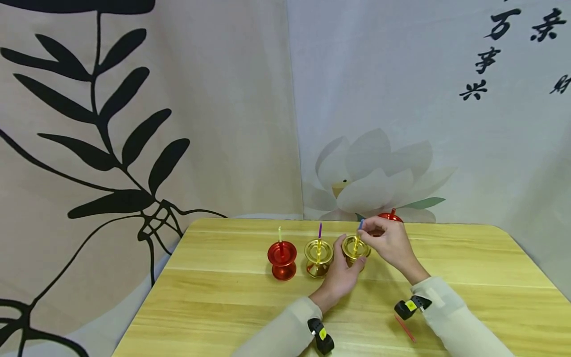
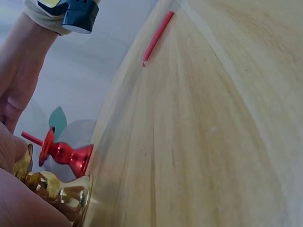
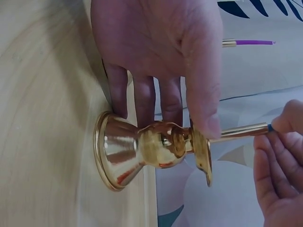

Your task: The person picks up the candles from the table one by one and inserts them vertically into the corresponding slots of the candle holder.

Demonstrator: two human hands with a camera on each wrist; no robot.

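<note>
My left hand (image 1: 341, 280) grips a gold candle holder (image 3: 163, 144) around its stem, the thumb at the dish edge. The holder stands upright on the table, a thin gold tube (image 3: 241, 131) rising from its dish. My right hand (image 1: 391, 244) pinches a blue candle (image 1: 361, 224) at the top of that tube. In the right wrist view little of the blue shows between the fingertips. Just left stands another gold candle holder (image 1: 317, 268) with a purple candle (image 1: 319, 230). Beyond it is a red candle holder (image 1: 283, 271) bearing a pale yellow candle (image 1: 279, 234).
A second red candle holder (image 2: 63, 152) stands behind my right hand, partly hidden in the head view. One red candle (image 1: 405, 328) lies on the wooden table (image 1: 214, 307) near my right wrist. A printed cloth (image 1: 241, 124) hangs behind the table's back edge.
</note>
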